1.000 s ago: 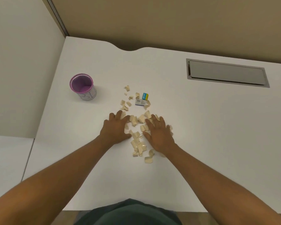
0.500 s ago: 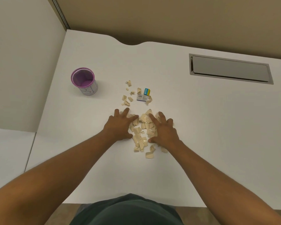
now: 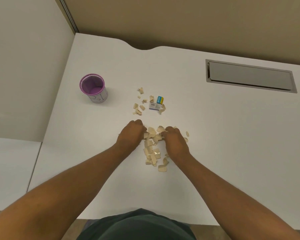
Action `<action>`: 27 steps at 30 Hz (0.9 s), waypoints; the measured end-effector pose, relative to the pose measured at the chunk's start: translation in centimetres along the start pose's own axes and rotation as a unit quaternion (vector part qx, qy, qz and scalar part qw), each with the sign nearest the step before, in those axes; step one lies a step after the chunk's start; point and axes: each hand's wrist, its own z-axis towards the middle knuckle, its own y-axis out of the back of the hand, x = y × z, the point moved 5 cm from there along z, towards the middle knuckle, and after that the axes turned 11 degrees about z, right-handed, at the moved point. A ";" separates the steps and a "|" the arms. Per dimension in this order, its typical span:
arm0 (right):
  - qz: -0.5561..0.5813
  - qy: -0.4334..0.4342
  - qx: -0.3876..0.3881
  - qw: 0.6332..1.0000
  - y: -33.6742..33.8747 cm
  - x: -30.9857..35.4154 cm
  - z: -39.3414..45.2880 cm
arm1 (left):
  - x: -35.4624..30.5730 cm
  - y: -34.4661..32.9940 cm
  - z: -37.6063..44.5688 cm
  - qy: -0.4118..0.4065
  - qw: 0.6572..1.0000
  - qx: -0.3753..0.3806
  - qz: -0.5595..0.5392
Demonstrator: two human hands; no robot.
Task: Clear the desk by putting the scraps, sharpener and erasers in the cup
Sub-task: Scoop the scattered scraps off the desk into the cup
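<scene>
Fingers now curled, both hands flank, perhaps grip, the scraps.

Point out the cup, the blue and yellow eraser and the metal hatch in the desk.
cup (image 3: 98,97): head view, on its outer side wall.
blue and yellow eraser (image 3: 159,99): head view, on its blue wrapper.
metal hatch (image 3: 249,76): head view, on the middle of its flat lid.

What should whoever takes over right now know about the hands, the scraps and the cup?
Left hand and right hand: fingers curled into the near scrap pile, gathering; whether either holds scraps is unclear.
Smaller scrap cluster and two small boxed items lie farther out, untouched.
Purple cup stands upright to the left and looks empty.
Done: nothing in the cup.
Left: everything.
</scene>
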 end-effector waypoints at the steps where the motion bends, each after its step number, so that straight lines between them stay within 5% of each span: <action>1: -0.002 0.004 0.002 1.000 0.1 -0.1 -0.1 | 0.5 0.0 0.0 0.024 0.999 -0.007 -0.036; 6: 0.004 0.022 -0.025 0.999 0.4 -0.2 -0.4 | 3.3 1.3 -1.0 0.152 0.955 -0.054 -0.249; 14: 0.007 0.033 -0.053 0.998 0.4 -0.4 -0.4 | 11.4 8.4 -2.6 0.258 0.875 -0.221 -0.346; 19: 0.023 0.030 -0.045 0.998 0.4 -0.3 -0.6 | 18.4 12.6 -0.5 0.316 0.878 -0.226 -0.279; 27: 0.054 0.025 -0.035 0.998 0.2 -0.5 -0.5 | 21.1 12.1 4.4 0.289 0.940 -0.094 -0.158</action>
